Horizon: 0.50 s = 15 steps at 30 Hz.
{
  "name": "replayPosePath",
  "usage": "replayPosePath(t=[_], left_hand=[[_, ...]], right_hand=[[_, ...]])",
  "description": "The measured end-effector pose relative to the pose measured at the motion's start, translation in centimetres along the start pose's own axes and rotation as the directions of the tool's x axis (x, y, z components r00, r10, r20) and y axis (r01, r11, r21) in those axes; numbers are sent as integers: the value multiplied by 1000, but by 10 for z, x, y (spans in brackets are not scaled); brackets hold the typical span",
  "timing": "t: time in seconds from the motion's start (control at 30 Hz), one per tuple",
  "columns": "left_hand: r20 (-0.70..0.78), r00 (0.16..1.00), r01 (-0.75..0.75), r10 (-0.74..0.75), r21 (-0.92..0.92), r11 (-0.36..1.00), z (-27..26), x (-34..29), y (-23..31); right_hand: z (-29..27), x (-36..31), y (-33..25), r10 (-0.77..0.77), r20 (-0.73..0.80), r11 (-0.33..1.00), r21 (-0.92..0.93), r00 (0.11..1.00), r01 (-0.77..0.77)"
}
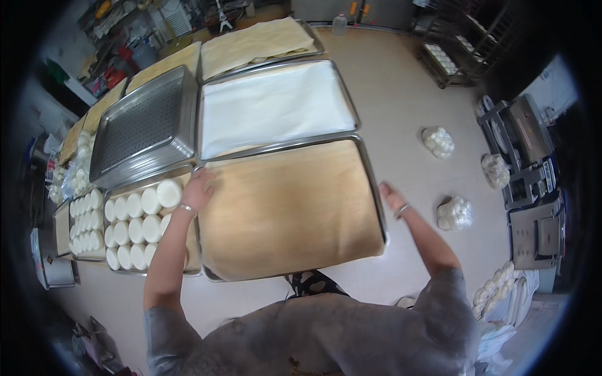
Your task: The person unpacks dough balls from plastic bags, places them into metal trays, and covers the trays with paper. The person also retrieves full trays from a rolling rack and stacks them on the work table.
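Note:
In front of me lies a metal tray (375,207) lined with a tan sheet (285,210) that looks like cloth or paper. At its far left corner, my left hand (198,189) rests by the rim, fingers apart over the sheet's edge. My right hand (392,198) is just outside the right rim, fingers stretched out and nothing in them; whether it touches the rim I cannot tell. Left of this tray, another tray (193,268) holds rows of round white pieces (150,200), like dough rounds or buns. My left forearm hides some of them.
Beyond lie a tray with a white sheet (276,106) and one with a yellowish sheet (257,47). Stacked perforated trays (141,125) stand at left. Bagged white rounds (454,213) sit on the floor at right, near metal equipment (533,188). A rack (448,75) stands far right.

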<state>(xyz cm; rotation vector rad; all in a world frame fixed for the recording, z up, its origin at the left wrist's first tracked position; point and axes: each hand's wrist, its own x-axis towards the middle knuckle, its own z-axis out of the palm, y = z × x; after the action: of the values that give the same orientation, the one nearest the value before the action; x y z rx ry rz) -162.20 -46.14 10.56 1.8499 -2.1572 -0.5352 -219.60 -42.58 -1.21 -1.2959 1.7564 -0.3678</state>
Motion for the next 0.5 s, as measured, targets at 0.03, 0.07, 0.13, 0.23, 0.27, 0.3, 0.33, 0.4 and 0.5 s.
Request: replayPosePath(t=[0.03, 0.07, 0.13, 0.23, 0.27, 0.3, 0.33, 0.4, 0.5], left_hand=[[-5, 1000, -1, 1, 9, 1000, 5, -11, 16], [-57, 998, -27, 27, 6, 1000, 10, -26, 32], [-111, 991, -85, 81, -37, 996, 23, -46, 71], [-113, 991, -94, 73, -196, 976, 42, -76, 142], [-103, 993, -75, 49, -259, 963, 51, -84, 168], [-84, 996, -46, 22, -298, 954, 60, -89, 194], [-78, 997, -54, 28, -358, 932, 71, -90, 222], [-56, 998, -54, 33, -425, 903, 97, -85, 279], [14, 997, -53, 72, -534, 844, 149, -50, 372]], right_hand=[[17, -19, 24, 73, 35, 994, -87, 997, -69], [30, -26, 40, 132, 168, 988, -96, 977, -118], [42, -41, 64, 28, 135, 978, 202, 990, -55], [44, -41, 70, -133, -75, 922, 356, 988, 151], [39, -40, 69, -164, -94, 943, 276, 982, 184], [32, -38, 68, -115, -33, 933, 341, 993, 119], [26, -37, 69, -78, -35, 948, 307, 996, 85], [17, -34, 74, -108, -86, 946, 297, 990, 129], [12, -28, 94, -194, -125, 902, 366, 973, 227]])
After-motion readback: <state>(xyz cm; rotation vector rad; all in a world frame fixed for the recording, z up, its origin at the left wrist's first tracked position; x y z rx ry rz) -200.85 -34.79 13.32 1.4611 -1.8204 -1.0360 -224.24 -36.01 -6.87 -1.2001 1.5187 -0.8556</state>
